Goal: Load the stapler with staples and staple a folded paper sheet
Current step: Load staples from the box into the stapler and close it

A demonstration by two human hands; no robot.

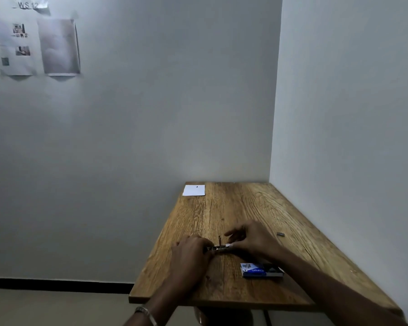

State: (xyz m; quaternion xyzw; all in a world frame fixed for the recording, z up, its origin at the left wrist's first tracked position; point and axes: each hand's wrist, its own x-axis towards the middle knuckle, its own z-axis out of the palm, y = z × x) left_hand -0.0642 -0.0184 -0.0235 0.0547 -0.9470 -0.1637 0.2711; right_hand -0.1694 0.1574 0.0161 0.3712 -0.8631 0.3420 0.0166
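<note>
A small metal stapler lies on the wooden table, held between both hands, with a thin metal part sticking up from its middle. My left hand grips its left end with curled fingers. My right hand pinches its right end, where a white tip shows. A blue staple box lies near the front edge, just under my right forearm. A short grey strip of staples rests to the right of my right hand. A folded white paper sheet lies at the far left corner.
The table stands in a corner, with white walls behind it and along its right side. Printed sheets hang on the wall at the upper left. The floor lies below the table's left and front edges.
</note>
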